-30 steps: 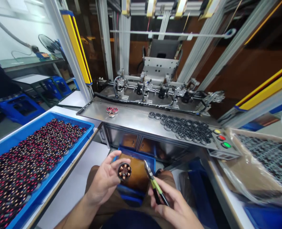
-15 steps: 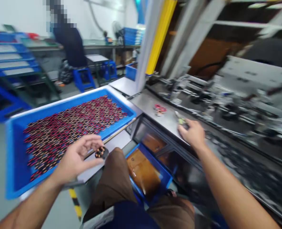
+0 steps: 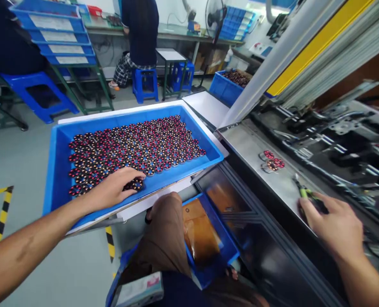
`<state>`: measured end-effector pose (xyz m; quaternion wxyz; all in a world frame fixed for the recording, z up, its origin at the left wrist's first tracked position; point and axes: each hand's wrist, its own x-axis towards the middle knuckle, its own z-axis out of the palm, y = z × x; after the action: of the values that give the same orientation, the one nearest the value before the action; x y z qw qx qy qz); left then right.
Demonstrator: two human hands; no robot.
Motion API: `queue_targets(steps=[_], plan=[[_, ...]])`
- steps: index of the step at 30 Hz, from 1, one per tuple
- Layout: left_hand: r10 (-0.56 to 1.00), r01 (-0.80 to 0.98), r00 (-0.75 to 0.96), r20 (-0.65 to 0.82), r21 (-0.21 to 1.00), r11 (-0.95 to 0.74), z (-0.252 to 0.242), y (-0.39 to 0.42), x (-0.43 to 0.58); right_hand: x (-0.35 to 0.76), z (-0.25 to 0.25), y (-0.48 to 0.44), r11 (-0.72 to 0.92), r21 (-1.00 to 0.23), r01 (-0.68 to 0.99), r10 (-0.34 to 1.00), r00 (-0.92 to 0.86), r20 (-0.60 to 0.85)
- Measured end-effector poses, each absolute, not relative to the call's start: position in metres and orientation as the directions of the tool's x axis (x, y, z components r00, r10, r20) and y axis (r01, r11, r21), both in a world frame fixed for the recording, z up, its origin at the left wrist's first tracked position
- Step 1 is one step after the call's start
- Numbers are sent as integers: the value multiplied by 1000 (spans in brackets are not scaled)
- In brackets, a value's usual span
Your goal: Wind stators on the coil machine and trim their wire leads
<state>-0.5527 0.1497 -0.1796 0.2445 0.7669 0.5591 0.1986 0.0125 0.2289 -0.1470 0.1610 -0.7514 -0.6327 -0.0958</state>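
Observation:
My left hand (image 3: 114,187) is over the near side of a blue tray (image 3: 61,170), its thumb and fingers closed around a small round motor stator (image 3: 138,184) with copper-coloured windings. Many similar stators (image 3: 128,147) with red and copper windings lie in rows in that tray. On the metal ledge at the right, my right hand (image 3: 335,221) grips cutting pliers (image 3: 302,191) with green and black handles, jaws pointing away from me. Beyond the plier tips sits a small group of red and copper stators (image 3: 272,162) on the ledge (image 3: 252,147).
Machinery (image 3: 343,128) runs along the right behind a yellow-striped post (image 3: 324,42). Below, between my legs and the cabinet, a blue bin (image 3: 231,251) holds a brown sheet-like item. Two people sit at the back near stacked blue trays (image 3: 56,36) and blue stools (image 3: 144,83).
My left hand has moved with the stator from beside my knee to over the tray's near edge. My right hand still holds the pliers on the ledge. The view has turned left.

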Motion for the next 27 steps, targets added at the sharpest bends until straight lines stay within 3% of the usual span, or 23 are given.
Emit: queue_targets(steps=[3,12,14,19,22,27], plan=[[924,750,381,28,575,-326,-185,163,-547,9,-145,226,-90,-114,989,926,126,357],[920,789,389,39,502,-355,-205,169,-560,14,-148,230,-101,-136,985,908,148,393],[920,796,377,108,470,-382,-193,170,-561,10,-145,227,-109,-144,983,913,157,375],[816,745,380,435,379,-549,-128,209,-522,2,-141,220,-145,-148,978,916,189,355],[800,669,384,461,458,-585,-89,253,-456,3,-139,217,-158,-170,973,916,209,343],[791,509,519,325,626,-591,-78,326,-322,2,-135,211,-174,-218,960,919,238,315]])
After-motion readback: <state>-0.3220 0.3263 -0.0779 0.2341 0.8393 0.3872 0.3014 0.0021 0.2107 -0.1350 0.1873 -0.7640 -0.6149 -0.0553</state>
